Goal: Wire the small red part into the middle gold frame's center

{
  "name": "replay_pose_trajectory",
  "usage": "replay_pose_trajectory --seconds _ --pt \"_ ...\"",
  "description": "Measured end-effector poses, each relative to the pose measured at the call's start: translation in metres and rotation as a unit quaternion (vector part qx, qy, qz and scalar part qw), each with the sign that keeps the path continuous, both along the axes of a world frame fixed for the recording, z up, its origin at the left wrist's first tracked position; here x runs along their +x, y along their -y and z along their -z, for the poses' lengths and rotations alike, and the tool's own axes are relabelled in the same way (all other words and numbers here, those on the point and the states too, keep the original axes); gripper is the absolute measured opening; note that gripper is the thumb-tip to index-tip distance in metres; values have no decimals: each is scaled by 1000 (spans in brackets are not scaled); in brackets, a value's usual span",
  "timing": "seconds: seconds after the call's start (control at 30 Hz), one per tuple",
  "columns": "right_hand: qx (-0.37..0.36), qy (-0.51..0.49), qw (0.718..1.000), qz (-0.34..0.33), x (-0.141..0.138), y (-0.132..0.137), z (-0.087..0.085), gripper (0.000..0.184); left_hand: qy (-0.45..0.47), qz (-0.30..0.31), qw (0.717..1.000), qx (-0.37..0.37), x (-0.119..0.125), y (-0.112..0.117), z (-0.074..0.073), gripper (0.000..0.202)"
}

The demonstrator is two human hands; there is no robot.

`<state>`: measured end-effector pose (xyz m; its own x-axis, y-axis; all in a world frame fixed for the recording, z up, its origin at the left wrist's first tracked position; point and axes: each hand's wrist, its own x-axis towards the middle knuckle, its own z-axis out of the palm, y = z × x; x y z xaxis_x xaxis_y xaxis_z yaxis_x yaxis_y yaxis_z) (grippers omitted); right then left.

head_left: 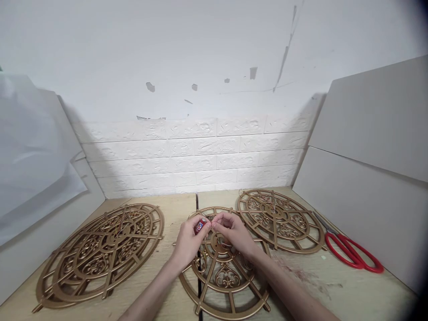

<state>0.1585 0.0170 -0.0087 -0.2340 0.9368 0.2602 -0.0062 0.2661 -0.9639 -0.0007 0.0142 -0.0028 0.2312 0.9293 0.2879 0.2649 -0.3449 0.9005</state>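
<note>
One red item point(199, 225), gripped in the left hand point(188, 240), above a gold disc point(216, 244).
Right hand point(236, 232): thumb and finger pinched together alongside; anything between, too small to tell. Gold disc: flat on table point(301, 287). Outward: disc stack point(113, 239), left; another disc point(274, 213), right; scissors point(349, 251), red-handled, far right.

The left grip point(187, 240) and right grip point(238, 236) hid part of a gold lattice disc point(219, 248), and anything between their fingertips point(207, 226) was too small to make out from where I stood. The left one half covered a red object point(201, 225), its print illegible. Stacked discs point(115, 239) at left masked lower layers; a white sheet point(30, 138) and forearms point(152, 287) ran out of view.
</note>
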Motion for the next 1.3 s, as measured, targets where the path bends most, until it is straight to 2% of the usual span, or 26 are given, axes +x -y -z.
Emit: replay_pose_trajectory --seconds 0.43,0.73,0.93,1.3 --pt "9 9 1000 3 2 -1 1 27 -19 -4 1000 8 -1 0 -1 27" --pt "6 -1 1000 12 -1 5 -9 26 -16 -4 1000 1 -1 1 -6 28" --pt "23 5 999 43 -1 5 -13 23 -9 -1 1000 5 -2 0 -4 29" --pt "3 -37 999 7 4 1 -8 28 -16 3 1000 4 -1 1 -3 30"
